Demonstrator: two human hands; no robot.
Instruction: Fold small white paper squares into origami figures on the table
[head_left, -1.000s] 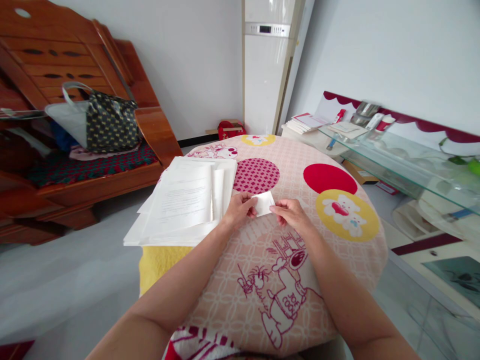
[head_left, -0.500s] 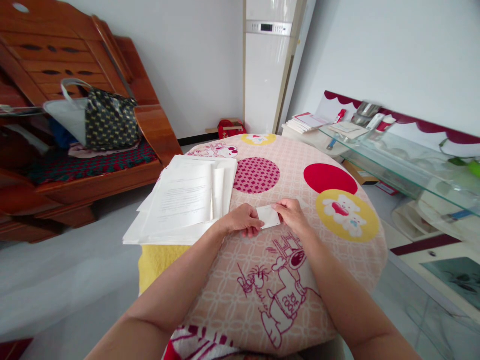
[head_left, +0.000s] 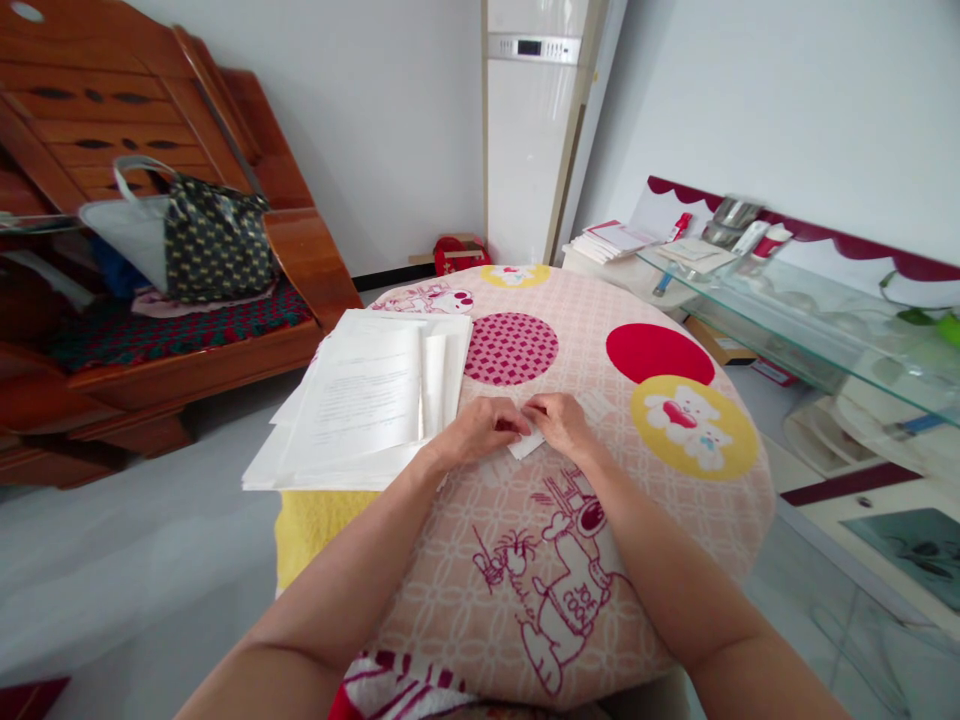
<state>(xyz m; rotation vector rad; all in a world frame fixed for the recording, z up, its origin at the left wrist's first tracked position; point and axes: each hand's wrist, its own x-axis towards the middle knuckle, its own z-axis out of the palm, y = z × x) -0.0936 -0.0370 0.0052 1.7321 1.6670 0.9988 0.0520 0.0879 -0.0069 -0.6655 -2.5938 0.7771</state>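
A small folded piece of white paper (head_left: 528, 445) lies low over the patterned tablecloth (head_left: 480, 560), mostly covered by my fingers. My left hand (head_left: 486, 426) is closed at the paper's left and upper edge, thumb and fingers pinched together. From the other side my right hand (head_left: 559, 420) pinches the same paper near its top, its fingertips almost touching those of the left. Just left of my left hand rests a stack of white printed sheets (head_left: 367, 395), with a rolled or folded sheet on top.
A wooden bench (head_left: 300, 255) with a dark patterned bag (head_left: 214, 240) stands at the left. On the right is a glass shelf (head_left: 810, 320) bearing papers and small items. A tall white air conditioner (head_left: 531, 150) rises behind the round table.
My hands have come closer together over the small paper. Less of it shows now, and my right hand has shifted left. The stack of sheets stays put.
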